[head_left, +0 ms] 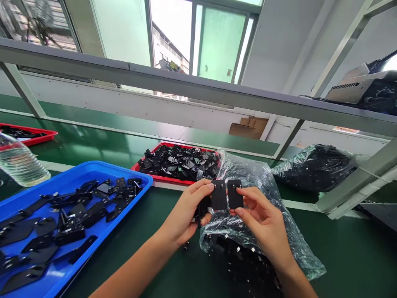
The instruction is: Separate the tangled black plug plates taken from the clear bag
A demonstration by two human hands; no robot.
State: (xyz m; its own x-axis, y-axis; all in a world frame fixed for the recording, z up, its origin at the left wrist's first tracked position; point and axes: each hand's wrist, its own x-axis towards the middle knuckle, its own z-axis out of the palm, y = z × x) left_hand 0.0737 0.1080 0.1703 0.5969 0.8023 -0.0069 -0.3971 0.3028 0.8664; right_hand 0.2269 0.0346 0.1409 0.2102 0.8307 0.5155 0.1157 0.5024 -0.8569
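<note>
My left hand grips a flat black plate with rounded corners, and more dark parts show under its fingers. Pinched between thumb and fingers of my right hand is a second black plate of similar shape. The two plates are held upright side by side with a narrow gap between them. Below and behind my hands lies a clear plastic bag, its mouth toward me. Small black parts with shiny spots spill at that mouth, partly hidden by my right hand and wrist.
A blue tray of black parts stands at left, with a water bottle behind it. Behind my hands is a heaped red tray. A filled bag lies at right. A shelf beam crosses above the green table.
</note>
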